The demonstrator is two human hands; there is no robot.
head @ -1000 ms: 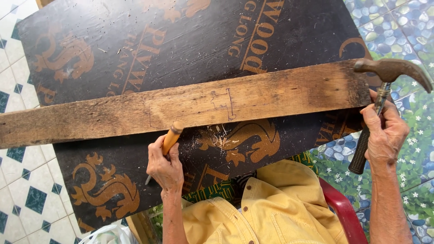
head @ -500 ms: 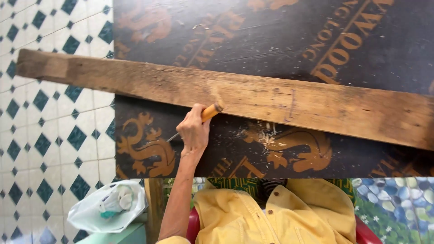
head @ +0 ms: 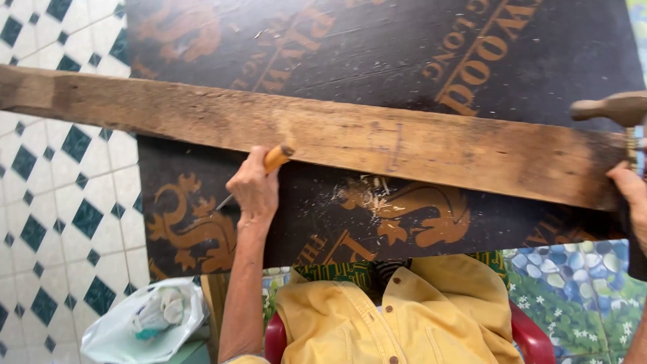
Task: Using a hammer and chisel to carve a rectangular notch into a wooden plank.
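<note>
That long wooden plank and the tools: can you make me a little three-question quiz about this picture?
1. True or false: the left hand holds a chisel with an orange handle.
2. What lies under the weathered plank? A) a glass pane B) a dark plywood sheet C) a carpet
3. Fill in: the right hand holds a ______ at the plank's right end.

Key
1. True. The metal blade pokes out below the fist.
2. B. The sheet bears orange print and some wood shavings.
3. Hammer. Its head shows above the plank.
</note>
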